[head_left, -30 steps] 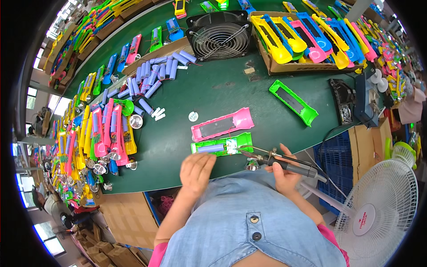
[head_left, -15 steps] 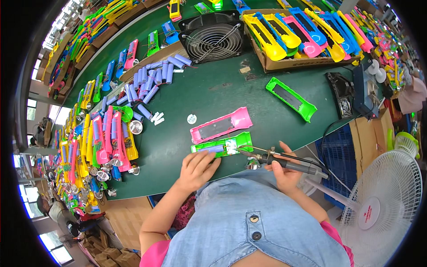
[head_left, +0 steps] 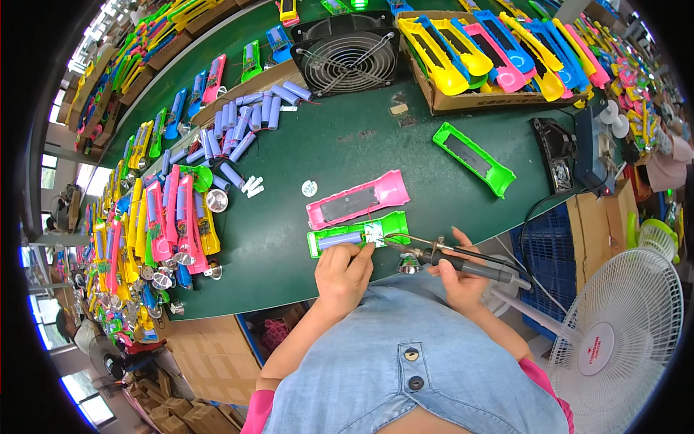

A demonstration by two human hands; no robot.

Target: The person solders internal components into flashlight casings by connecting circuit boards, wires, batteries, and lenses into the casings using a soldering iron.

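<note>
In front of me lies a green flashlight housing (head_left: 316, 244), a blue-purple battery cell (head_left: 340, 240) and a small white circuit board (head_left: 374, 231) inside it. My left hand (head_left: 343, 278) is closed at its near edge, fingertips pinched beside the board; what they pinch is too small to make out. My right hand (head_left: 463, 282) grips a soldering iron (head_left: 473, 268) with a thin feed tube, its tip over the board's right end. A silvery reflector (head_left: 409, 263) sits just below the tip. Touching the green housing's far side is a pink housing (head_left: 354, 202), with thin wires between them.
To the left are a heap of battery cells (head_left: 231, 130) and a pile of filled colored housings (head_left: 177, 217). A black fan (head_left: 347, 61) and a carton (head_left: 491, 105) of housings stand at the back. Another green housing (head_left: 473, 160) and a power unit (head_left: 593, 152) lie right.
My left hand has moved right along the green housing, from the battery cell to the circuit board, its fingers drawing into a pinch. The soldering iron has barely shifted.
</note>
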